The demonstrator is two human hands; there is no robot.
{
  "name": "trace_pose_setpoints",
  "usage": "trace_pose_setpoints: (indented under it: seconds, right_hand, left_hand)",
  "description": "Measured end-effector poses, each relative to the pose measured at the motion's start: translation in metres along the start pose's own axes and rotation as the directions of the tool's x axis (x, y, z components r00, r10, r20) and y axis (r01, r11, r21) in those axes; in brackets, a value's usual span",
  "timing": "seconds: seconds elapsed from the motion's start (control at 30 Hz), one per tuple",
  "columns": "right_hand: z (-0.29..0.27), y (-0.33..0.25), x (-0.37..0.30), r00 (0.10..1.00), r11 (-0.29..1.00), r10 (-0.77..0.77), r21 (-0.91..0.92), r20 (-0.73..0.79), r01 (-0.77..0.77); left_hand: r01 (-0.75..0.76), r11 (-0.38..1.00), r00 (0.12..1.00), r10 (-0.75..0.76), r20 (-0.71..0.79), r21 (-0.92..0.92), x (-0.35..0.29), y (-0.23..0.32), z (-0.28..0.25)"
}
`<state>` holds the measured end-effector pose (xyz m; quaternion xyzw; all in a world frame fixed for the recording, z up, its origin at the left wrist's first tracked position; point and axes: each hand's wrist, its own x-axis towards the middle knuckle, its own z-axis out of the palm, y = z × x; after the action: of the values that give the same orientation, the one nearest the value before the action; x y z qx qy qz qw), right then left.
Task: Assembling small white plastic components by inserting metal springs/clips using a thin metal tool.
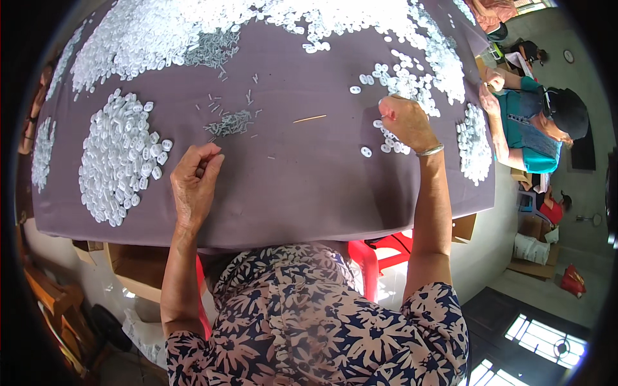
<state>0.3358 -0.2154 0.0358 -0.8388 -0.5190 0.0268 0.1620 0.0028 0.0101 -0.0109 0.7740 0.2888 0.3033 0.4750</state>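
My left hand (195,182) hovers over the cloth, just below a small heap of grey pins or springs (233,123). Its fingers are curled and pinched together; what they hold, if anything, is too small to make out. To its left lies a large heap of white oval plastic pieces with holes (116,161). My right hand (407,122), a bracelet at the wrist, is curled over a looser scatter of the same white pieces (405,83). Its fingertips are mostly hidden, so anything in them cannot be seen. Between the hands lies a thin wooden stick (309,119).
A dark purple-brown cloth (302,186) covers the table. Great piles of white pieces (141,38) and grey pins (211,50) fill its far side. Another white heap (474,145) sits near the right edge, where a person in teal (537,122) works. A red stool (367,267) stands below.
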Motion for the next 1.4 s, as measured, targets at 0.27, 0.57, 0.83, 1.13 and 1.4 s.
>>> trace_pose_setpoints:
  seconds: [0.27,0.57,0.83,1.13,1.4]
  right_hand:
    - [0.004,-0.040,0.018,0.978,0.977,-0.113,0.159,-0.176,0.141]
    - [0.066,-0.181,0.040,0.989,0.220,-0.060,0.968,0.136,-0.120]
    - [0.096,-0.186,0.031,0.999,0.238,-0.015,0.971,0.040,-0.036]
    - [0.100,-0.182,0.030,0.994,0.514,-0.070,0.851,-0.086,0.110]
    - [0.101,-0.185,0.028,0.997,0.292,-0.056,0.956,0.054,-0.035]
  left_hand:
    - [-0.024,0.999,1.000,0.024,-0.001,-0.029,0.002,0.000,-0.001]
    - [0.109,0.872,0.994,-0.110,0.027,-0.478,0.005,0.021,0.018]
    - [0.073,0.857,0.997,-0.071,0.023,-0.511,0.012,0.011,0.029]
    - [0.119,0.833,0.993,-0.085,0.087,-0.540,0.015,0.006,0.027]
    - [0.116,0.814,0.993,-0.087,0.078,-0.569,0.013,0.005,0.025]
